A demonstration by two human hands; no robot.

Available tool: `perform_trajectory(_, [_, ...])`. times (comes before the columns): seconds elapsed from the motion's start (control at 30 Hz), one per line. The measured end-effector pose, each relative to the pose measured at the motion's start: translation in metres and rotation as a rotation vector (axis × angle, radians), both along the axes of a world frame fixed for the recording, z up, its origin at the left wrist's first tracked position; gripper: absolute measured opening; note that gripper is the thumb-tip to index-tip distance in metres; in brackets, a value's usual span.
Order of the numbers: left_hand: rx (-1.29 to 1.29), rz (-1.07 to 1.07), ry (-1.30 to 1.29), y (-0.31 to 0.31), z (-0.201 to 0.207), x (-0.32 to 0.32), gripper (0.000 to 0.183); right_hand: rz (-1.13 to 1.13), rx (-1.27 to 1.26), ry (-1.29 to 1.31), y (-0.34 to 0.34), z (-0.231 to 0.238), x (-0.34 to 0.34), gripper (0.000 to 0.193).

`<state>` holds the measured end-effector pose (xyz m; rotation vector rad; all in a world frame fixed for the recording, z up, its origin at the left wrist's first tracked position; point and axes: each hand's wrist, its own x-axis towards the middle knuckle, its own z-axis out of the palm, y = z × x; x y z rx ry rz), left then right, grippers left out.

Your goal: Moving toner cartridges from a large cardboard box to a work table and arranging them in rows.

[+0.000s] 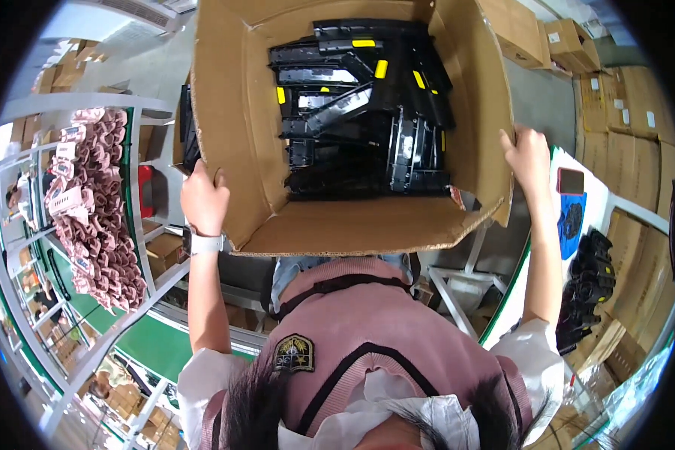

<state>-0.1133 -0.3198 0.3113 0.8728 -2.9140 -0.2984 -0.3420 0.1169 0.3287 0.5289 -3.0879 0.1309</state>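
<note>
While the fingers (508, 146) of your left hand (205, 199) and right hand (529, 159) grip its sides, the open cardboard box (352, 225) of black plastic parts (341, 112) sits between them; apparently you're carrying it, so moving on needs level support.

**Plenty of Marks, No Legible Words**

Bright yellow labels (381, 69) stand out on black parts (345, 176) inside an open carton (232, 112), one close to its left wall, one near its far edge and others toward its right side; no print can be made out on them. White labels (650, 120) dot stacked cartons (630, 172) at right, equally illegible. A dark crest patch (294, 353) with gold stitching marks a pink vest (382, 322), any lettering too small to tell.
</note>
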Motion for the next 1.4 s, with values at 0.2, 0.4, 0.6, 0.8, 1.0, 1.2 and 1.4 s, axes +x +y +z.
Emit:
perform_trajectory(0.2, [-0.015, -0.078, 0.247, 0.006, 0.02, -0.001, 0.048, 0.146, -0.12, 0.439, -0.096, 0.049, 0.018, 0.023])
perform_trajectory(0.4, [0.168, -0.361, 0.437, 0.037, 0.035, -0.041, 0.043, 0.387, 0.185, -0.319, -0.186, -0.039, -0.007, 0.024])
perform_trajectory(0.6, [1.024, -0.395, 0.066, 0.099, -0.043, -0.17, 0.048, -0.082, 0.371, -0.654, -0.208, -0.15, -0.044, 0.035])
perform_trajectory(0.8, [0.575, -0.326, -0.186, 0.11, -0.168, -0.278, 0.055, -0.306, 0.132, -0.357, -0.169, -0.189, -0.114, 0.05])
perform_trajectory(1.0, [0.471, -0.218, -0.225, 0.125, -0.229, -0.29, 0.078, -0.586, 0.045, -0.526, -0.163, -0.232, -0.097, 0.116])
perform_trajectory(1.2, [0.606, -0.25, -0.237, 0.129, -0.222, -0.317, 0.075, -0.489, -0.183, -0.496, -0.133, -0.219, -0.113, 0.105])
perform_trajectory(1.4, [0.954, -0.121, -0.251, 0.146, -0.217, -0.327, 0.09, -0.646, -0.789, -0.623, -0.101, -0.237, -0.13, 0.108])
